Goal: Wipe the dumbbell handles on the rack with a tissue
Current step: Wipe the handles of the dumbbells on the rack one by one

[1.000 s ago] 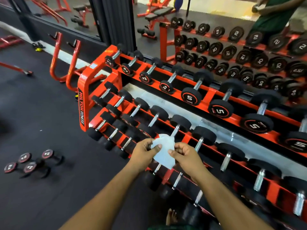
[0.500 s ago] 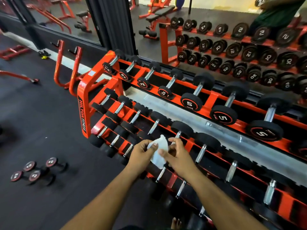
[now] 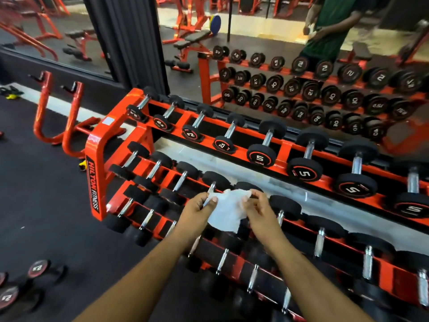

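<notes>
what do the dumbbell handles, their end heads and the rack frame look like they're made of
Dumbbell handles: bright silvery metal, likely chromed steel, showing glints. End heads: matte black, probably rubber coated, no shine. Rack frame: glossy orange-red painted metal with highlights.

A dark rubber gym floor [image 3: 46, 194] spreads to the left. A large wall mirror [image 3: 267, 31] behind reflects orange weight benches [image 3: 192, 40], beside a black ribbed pillar [image 3: 130, 43].
</notes>
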Motion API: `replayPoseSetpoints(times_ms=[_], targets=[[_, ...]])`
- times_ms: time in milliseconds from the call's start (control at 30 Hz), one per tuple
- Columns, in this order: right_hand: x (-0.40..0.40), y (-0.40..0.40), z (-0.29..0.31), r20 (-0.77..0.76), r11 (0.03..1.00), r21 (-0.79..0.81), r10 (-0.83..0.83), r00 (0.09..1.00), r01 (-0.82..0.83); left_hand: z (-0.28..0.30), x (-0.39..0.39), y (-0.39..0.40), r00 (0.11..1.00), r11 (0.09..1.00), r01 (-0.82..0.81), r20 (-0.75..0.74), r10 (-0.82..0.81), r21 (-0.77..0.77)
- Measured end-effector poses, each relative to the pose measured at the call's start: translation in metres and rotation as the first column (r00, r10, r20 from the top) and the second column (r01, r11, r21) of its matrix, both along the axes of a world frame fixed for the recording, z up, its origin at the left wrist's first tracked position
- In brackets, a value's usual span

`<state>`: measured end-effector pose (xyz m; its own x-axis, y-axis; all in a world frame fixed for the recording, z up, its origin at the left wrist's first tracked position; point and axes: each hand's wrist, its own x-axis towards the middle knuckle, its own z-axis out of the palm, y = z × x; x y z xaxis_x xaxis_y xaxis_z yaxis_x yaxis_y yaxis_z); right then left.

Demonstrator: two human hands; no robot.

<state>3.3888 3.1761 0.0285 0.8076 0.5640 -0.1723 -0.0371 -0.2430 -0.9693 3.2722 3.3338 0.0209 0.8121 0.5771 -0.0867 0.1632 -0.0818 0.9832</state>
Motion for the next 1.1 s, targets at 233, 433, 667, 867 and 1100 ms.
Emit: replayPoseSetpoints(times_ms=[233, 433, 667, 867, 1100], targets=[[-0.026, 0.039, 0.005, 0.024, 1.000, 0.004, 0.008, 1.000, -0.008, 0.011, -0.018, 0.034, 0.982, 0.963, 0.186, 0.078, -0.173, -0.194], [-0.041, 0.033, 0.000, -0.194, 0.974, 0.167, -0.123, 0.973, 0.156, 0.001, -0.024, 0.047, 0.993, 0.967, -0.020, 0.104, 0.048, -0.253], [-0.016, 0.025, 0.010, 0.074, 0.998, 0.032, 0.046, 0.996, -0.048, 0.021, -0.005, 0.050, 0.982, 0.966, 0.185, 0.073, -0.175, -0.181], [0.020, 0.032, 0.040, -0.066, 0.892, 0.100, 0.449, 0.891, -0.441, 0.052, 0.030, 0.040, 0.940, 0.929, 0.341, 0.081, -0.332, -0.146], [0.042, 0.019, 0.019, -0.264, 0.958, 0.273, 0.163, 0.951, -0.088, 0.025, 0.045, 0.004, 0.988, 0.887, 0.106, -0.054, -0.145, -0.450]])
